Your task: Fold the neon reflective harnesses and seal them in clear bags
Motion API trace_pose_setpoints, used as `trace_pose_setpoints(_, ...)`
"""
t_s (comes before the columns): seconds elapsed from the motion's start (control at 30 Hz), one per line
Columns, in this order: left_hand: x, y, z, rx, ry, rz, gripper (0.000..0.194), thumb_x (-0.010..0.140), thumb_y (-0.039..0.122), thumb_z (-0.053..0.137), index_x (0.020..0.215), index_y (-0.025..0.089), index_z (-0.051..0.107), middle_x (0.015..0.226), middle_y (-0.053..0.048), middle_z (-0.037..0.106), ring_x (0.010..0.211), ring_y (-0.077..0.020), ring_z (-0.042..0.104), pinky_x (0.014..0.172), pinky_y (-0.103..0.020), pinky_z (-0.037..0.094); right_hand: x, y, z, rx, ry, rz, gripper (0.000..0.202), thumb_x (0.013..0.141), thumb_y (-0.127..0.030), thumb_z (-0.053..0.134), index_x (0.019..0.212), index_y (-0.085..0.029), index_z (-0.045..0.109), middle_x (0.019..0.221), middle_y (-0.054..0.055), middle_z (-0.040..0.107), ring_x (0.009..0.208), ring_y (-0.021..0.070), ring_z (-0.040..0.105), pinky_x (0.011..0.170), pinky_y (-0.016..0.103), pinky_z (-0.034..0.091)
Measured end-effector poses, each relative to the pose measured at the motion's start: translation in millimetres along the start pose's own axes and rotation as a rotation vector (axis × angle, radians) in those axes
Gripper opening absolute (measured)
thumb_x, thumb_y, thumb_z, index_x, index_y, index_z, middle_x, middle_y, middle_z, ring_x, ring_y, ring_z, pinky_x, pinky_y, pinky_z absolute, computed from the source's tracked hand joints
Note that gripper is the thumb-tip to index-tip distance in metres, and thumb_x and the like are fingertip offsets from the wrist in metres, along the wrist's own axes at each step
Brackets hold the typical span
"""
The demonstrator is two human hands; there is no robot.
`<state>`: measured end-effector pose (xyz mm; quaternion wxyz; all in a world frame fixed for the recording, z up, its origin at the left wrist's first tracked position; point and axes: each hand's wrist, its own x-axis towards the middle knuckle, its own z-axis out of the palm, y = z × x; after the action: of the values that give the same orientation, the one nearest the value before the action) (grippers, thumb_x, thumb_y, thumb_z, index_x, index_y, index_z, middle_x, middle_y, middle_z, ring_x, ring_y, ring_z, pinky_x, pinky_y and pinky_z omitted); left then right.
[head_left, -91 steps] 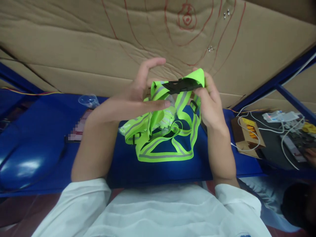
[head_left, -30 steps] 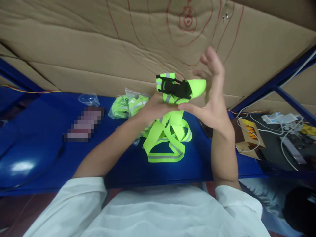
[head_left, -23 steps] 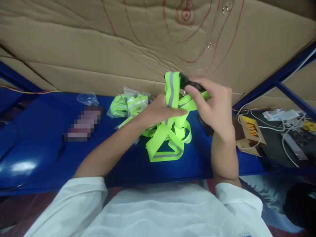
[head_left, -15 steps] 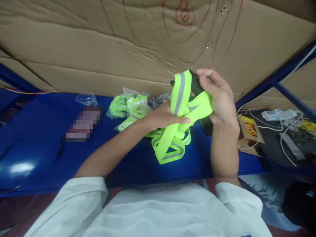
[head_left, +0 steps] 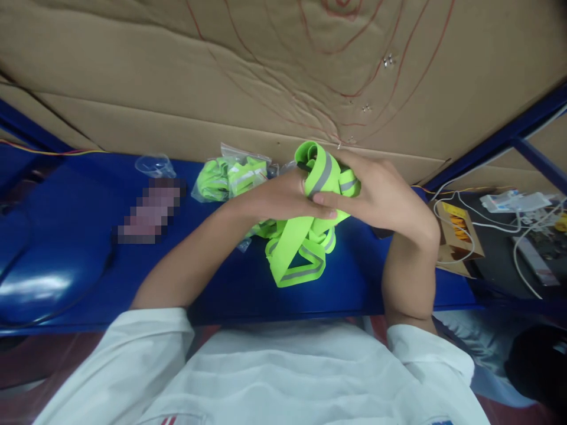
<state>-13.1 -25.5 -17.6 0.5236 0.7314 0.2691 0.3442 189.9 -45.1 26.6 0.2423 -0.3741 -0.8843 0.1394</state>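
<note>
A neon green strap with a grey stripe (head_left: 325, 177) is bunched above the blue table. My left hand (head_left: 295, 198) is wrapped round it from the left, with the thumb across the front. My right hand (head_left: 370, 189) grips the same strap from the right, its thumb beside the left thumb. Part of the strap curls in a loop above both hands, and more loops hang below them. Clear bags with folded green straps (head_left: 230, 179) lie to the left of my left hand. The fingers behind the strap are hidden.
The blue table (head_left: 230, 289) meets a cardboard wall (head_left: 155, 77). A clear plastic cup (head_left: 155, 166) and a blurred-out item (head_left: 153, 211) lie left. At right are a cardboard box (head_left: 458, 230), white cables and a blue frame bar (head_left: 540, 168). A person sits at lower right.
My right hand has moved down and left, closer to my left hand, and is now round the strap. The strap's upper part is curled over, and its dark buckle is mostly hidden.
</note>
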Motion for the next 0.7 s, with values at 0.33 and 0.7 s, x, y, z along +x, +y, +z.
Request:
trace_pose_setpoints(0.33,5.6,-17.4,10.0,-0.432,-0.150,-0.299,0.040,0.067,0.028,0.097,0.098,0.013,0.076,0.091,-0.009,0.078,0.080,-0.0240,0.075,0.076,-0.038,0.064,7.5,14.8,0.3,0.304,0.354,0.173,0.019,0.092,-0.036,0.075,0.106,-0.024,0.069,0.102,0.003,0.074,0.088,0.0207,0.066,0.085,0.035,0.056)
trace_pose_setpoints(0.7,-0.4,-9.1,-6.3,0.002,-0.232,-0.028,0.031,0.087,0.047,0.080,0.089,0.016,0.079,0.087,-0.009,0.078,0.078,-0.0258,0.074,0.069,-0.031,0.059,16.9,27.2,8.8,0.803,0.031,0.320,0.032,0.092,-0.055,0.075,0.102,-0.024,0.074,0.094,0.003,0.076,0.087,0.0229,0.072,0.079,0.037,0.062)
